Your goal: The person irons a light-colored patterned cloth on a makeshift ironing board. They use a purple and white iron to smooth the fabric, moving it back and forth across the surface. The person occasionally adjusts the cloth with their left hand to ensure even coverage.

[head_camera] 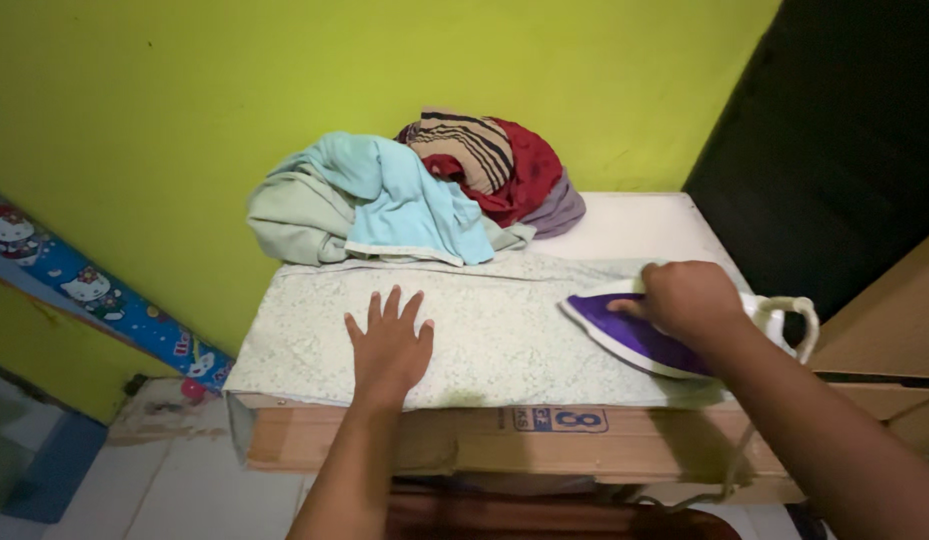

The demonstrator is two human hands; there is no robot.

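**While One Hand Presses the Cloth Flat, the Other Grips the Iron**

While the left hand lies flat on the pale patterned cloth, its five fingers are spread apart and point toward the yellow-green wall. It holds nothing; the palm only presses the fabric down near the front edge. The left forearm comes straight up from the bottom of the view.

The right hand is closed around the handle of one purple and white clothes iron. The fingers wrap the handle from above, and the right forearm comes in at a slant from the lower right corner. The iron rests with its sole on the right part of the cloth, its tip toward the left hand, and the two hands are well apart. One cord makes a loop at the back of the iron.

The cloth is one piece, and it covers a white counter which has a cardboard box at its front side. Behind the cloth lies one pile of crumpled clothes; I can count about five pieces: pale green, light blue, striped, red and lilac. It touches the wall.
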